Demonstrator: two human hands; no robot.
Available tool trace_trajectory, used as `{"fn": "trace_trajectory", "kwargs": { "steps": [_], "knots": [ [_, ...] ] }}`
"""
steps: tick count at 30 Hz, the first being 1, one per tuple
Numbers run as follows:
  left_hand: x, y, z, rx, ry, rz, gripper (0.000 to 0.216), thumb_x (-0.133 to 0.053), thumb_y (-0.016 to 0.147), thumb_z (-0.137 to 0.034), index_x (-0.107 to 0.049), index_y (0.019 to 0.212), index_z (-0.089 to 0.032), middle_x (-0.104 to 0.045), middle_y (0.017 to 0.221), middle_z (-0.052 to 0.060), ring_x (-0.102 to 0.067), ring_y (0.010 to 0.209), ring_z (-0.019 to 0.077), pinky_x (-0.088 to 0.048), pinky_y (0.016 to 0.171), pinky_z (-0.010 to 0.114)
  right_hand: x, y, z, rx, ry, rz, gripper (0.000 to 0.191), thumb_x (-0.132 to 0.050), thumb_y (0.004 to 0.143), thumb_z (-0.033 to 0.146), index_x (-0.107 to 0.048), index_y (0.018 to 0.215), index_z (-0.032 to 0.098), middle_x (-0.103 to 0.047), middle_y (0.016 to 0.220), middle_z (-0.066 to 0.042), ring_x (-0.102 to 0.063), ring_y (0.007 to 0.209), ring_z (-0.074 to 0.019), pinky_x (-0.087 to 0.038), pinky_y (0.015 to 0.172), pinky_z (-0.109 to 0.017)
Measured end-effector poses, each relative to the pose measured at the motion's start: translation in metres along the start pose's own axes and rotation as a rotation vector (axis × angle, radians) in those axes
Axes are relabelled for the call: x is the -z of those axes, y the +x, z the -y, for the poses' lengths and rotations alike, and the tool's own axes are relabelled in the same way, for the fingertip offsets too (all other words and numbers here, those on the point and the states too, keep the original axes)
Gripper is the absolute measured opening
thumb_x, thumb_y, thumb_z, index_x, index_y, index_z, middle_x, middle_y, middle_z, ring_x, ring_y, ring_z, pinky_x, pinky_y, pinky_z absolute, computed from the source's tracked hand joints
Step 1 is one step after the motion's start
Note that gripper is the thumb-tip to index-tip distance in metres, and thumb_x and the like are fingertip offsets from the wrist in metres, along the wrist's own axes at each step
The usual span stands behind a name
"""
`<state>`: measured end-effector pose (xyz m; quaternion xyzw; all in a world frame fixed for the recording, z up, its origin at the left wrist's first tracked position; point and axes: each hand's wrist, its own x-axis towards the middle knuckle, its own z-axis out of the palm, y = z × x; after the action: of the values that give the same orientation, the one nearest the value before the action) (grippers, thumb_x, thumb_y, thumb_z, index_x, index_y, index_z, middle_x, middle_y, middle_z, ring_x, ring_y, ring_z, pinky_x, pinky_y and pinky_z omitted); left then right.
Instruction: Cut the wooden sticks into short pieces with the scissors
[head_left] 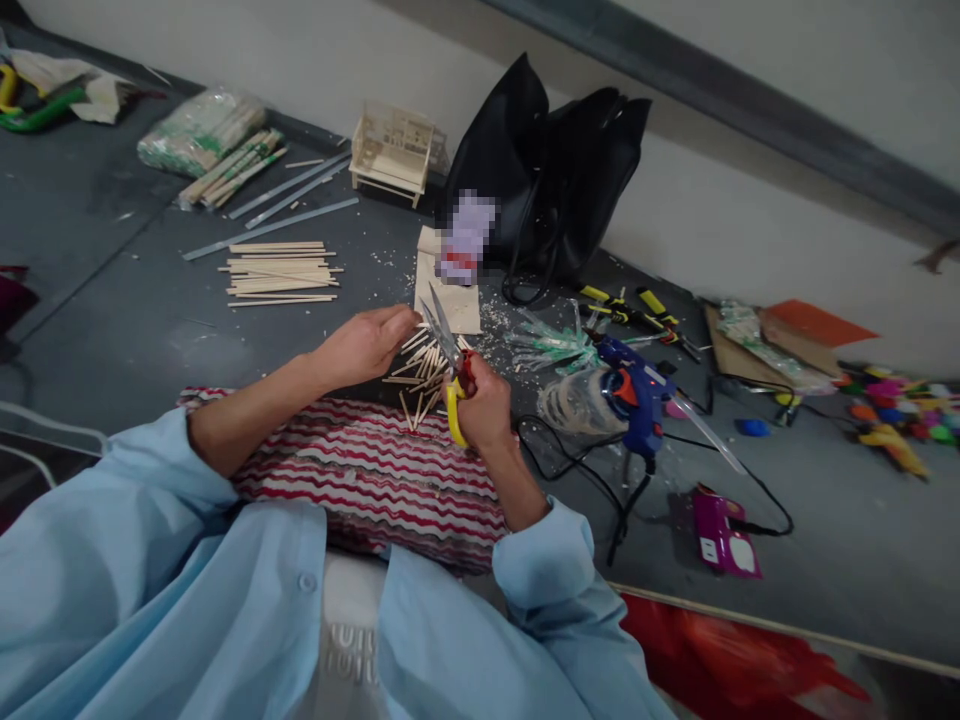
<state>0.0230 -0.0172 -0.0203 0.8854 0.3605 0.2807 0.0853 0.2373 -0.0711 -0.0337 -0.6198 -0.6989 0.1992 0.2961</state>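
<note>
My right hand grips a pair of scissors with yellow and red handles; the blades point away from me and stand slightly apart. Left of the blades, my left hand is closed, fingertips together near them; what it pinches, if anything, I cannot make out. Beneath both hands lies a loose heap of short cut wooden sticks. A beige strip of cardboard or cloth lies just beyond the blades, with small chips around it. Longer wooden sticks lie in a row to the left.
A small wooden bench model stands at the back beside a black bag. On the right, a blue glue gun rests by a clear plastic jar, with black cables and a purple box. A striped cushion lies before me.
</note>
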Motion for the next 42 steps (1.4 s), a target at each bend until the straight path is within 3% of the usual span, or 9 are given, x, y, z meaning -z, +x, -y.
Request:
{"fn": "trace_trajectory", "kwargs": {
  "steps": [5,8,15,17,20,26,31,37,42],
  "knots": [
    [0.004,0.003,0.001,0.013,0.072,0.067,0.023,-0.033,0.090,-0.013,-0.053,0.102,-0.016,-0.062,0.089,0.008,-0.060,0.081,0.0175,-0.045,0.070,0.027,0.002,0.003,0.000,0.004,-0.094,-0.035,0.010,-0.051,0.072,0.023,-0.057,0.079,0.021,-0.055,0.063,0.002,-0.044,0.055,-0.0127,-0.033,0.056,-0.023],
    [0.018,0.005,0.009,0.096,0.185,0.139,0.026,-0.033,0.090,-0.013,-0.055,0.104,-0.015,-0.063,0.094,0.009,-0.059,0.084,0.0185,-0.045,0.072,0.028,0.003,0.007,-0.004,-0.007,-0.190,-0.076,0.010,-0.049,0.070,0.020,-0.057,0.076,0.021,-0.054,0.061,0.002,-0.042,0.055,-0.0134,-0.031,0.056,-0.024],
    [0.069,0.000,0.059,0.554,0.444,0.119,0.037,-0.028,0.097,-0.025,-0.059,0.112,-0.013,-0.059,0.105,0.013,-0.054,0.098,0.0227,-0.041,0.085,0.034,0.004,0.012,-0.014,-0.013,-0.173,-0.170,0.009,-0.052,0.076,0.026,-0.058,0.073,0.020,-0.053,0.060,0.002,-0.041,0.054,-0.0119,-0.032,0.058,-0.024],
    [0.074,-0.004,0.074,0.699,0.452,0.131,0.040,-0.028,0.097,-0.027,-0.059,0.117,-0.011,-0.059,0.112,0.014,-0.053,0.103,0.0245,-0.040,0.087,0.037,0.003,0.012,-0.015,-0.005,-0.148,-0.176,0.012,-0.053,0.078,0.028,-0.058,0.071,0.019,-0.053,0.060,0.002,-0.041,0.054,-0.0115,-0.033,0.058,-0.024],
    [0.069,-0.010,0.089,0.796,0.400,0.145,0.044,-0.027,0.097,-0.027,-0.057,0.124,-0.010,-0.055,0.126,0.017,-0.049,0.112,0.0277,-0.038,0.092,0.041,0.001,0.013,-0.015,0.008,-0.118,-0.171,0.015,-0.055,0.078,0.031,-0.059,0.071,0.019,-0.054,0.060,0.003,-0.041,0.054,-0.0110,-0.034,0.058,-0.023],
    [0.060,-0.012,0.093,0.830,0.311,0.202,0.049,-0.027,0.099,-0.039,-0.049,0.133,-0.011,-0.050,0.136,0.019,-0.040,0.125,0.0324,-0.029,0.102,0.057,0.000,0.012,-0.015,-0.010,-0.083,-0.156,0.016,-0.054,0.078,0.031,-0.060,0.071,0.019,-0.054,0.062,0.003,-0.041,0.055,-0.0108,-0.034,0.059,-0.023],
    [0.063,-0.011,0.090,0.876,0.277,0.234,0.065,-0.031,0.096,-0.053,-0.043,0.136,-0.005,-0.042,0.140,0.026,-0.036,0.130,0.0371,-0.025,0.105,0.060,0.002,0.013,-0.016,-0.046,-0.050,-0.172,0.021,-0.054,0.078,0.037,-0.059,0.068,0.019,-0.053,0.060,0.003,-0.040,0.055,-0.0111,-0.033,0.058,-0.024],
    [0.073,-0.016,0.084,0.848,0.288,0.397,0.085,-0.051,0.083,-0.067,-0.037,0.140,-0.006,-0.038,0.143,0.029,-0.033,0.133,0.0450,-0.026,0.104,0.064,0.003,0.014,-0.017,-0.078,-0.010,-0.175,0.022,-0.054,0.074,0.039,-0.056,0.065,0.020,-0.051,0.058,0.004,-0.038,0.054,-0.0111,-0.033,0.057,-0.024],
    [0.081,-0.019,0.073,0.797,0.272,0.584,0.085,-0.064,0.077,-0.054,-0.034,0.142,-0.008,-0.038,0.143,0.027,-0.035,0.130,0.0453,-0.033,0.100,0.065,0.003,0.013,-0.017,-0.069,-0.022,-0.174,0.019,-0.053,0.073,0.036,-0.054,0.064,0.020,-0.051,0.058,0.004,-0.037,0.054,-0.0106,-0.033,0.058,-0.024]
  ]
}}
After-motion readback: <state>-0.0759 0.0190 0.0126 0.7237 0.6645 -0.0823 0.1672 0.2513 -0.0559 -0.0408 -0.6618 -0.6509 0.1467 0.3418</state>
